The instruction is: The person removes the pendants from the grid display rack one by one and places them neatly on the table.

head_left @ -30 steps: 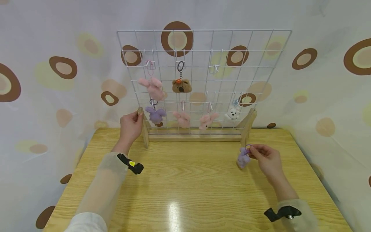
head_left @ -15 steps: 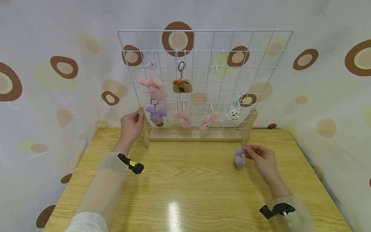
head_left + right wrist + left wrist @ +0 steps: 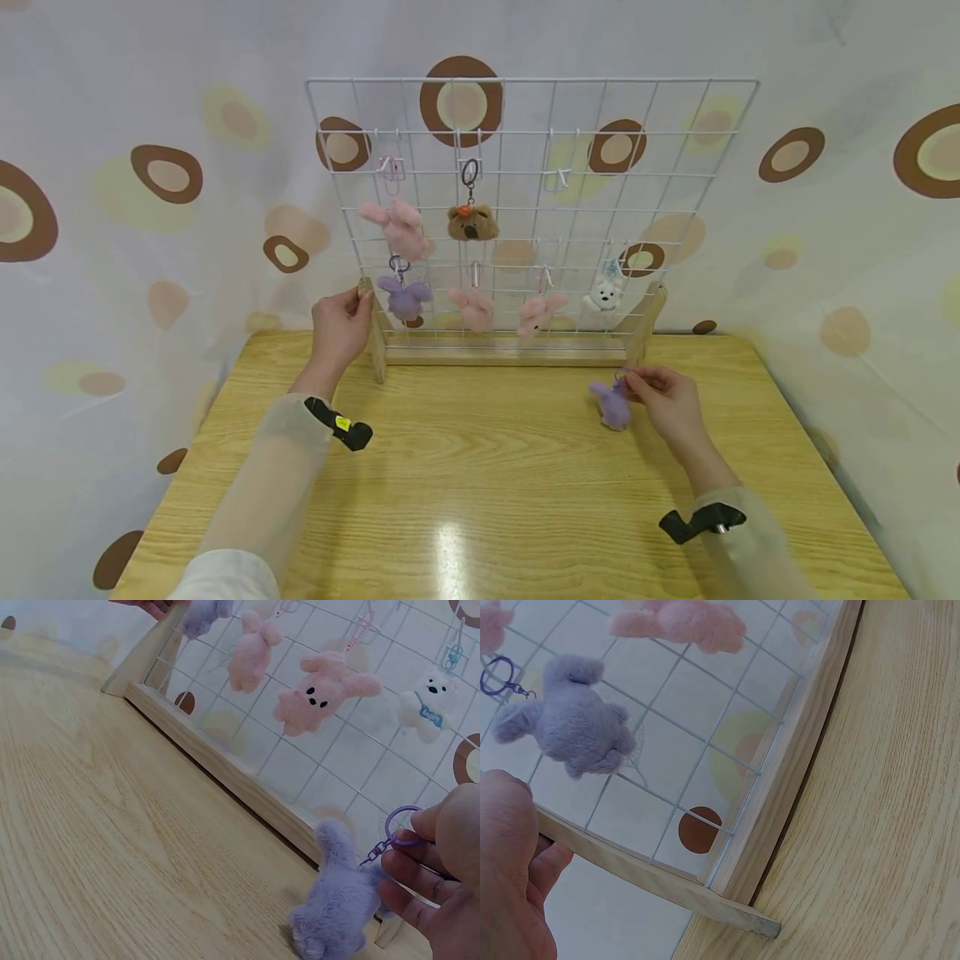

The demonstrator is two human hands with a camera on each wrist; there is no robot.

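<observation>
My right hand (image 3: 670, 407) pinches the purple ring (image 3: 403, 825) of a purple plush bunny keychain (image 3: 334, 900), which dangles by a short chain low over the table, in front of the rack's right foot. At the far left, my left hand (image 3: 341, 332) grips the top of the wooden side post (image 3: 374, 342) of a white wire grid rack (image 3: 517, 208). Nearest to that hand hangs another purple plush keychain (image 3: 585, 724) on a dark ring. In the right wrist view, the held bunny's back is toward the camera.
On the grid hang a large pink bunny (image 3: 402, 229), a brown bear head (image 3: 472, 222), two smaller pink bunnies (image 3: 472, 309) and a white bear (image 3: 603, 294). A bare white hook (image 3: 558, 177) sits at upper right. The wooden table (image 3: 480, 467) runs up to a patterned backdrop (image 3: 150, 375).
My right hand has moved left and slightly toward the rack, carrying the purple bunny keychain, which has swung and turned. My left hand stays on the post.
</observation>
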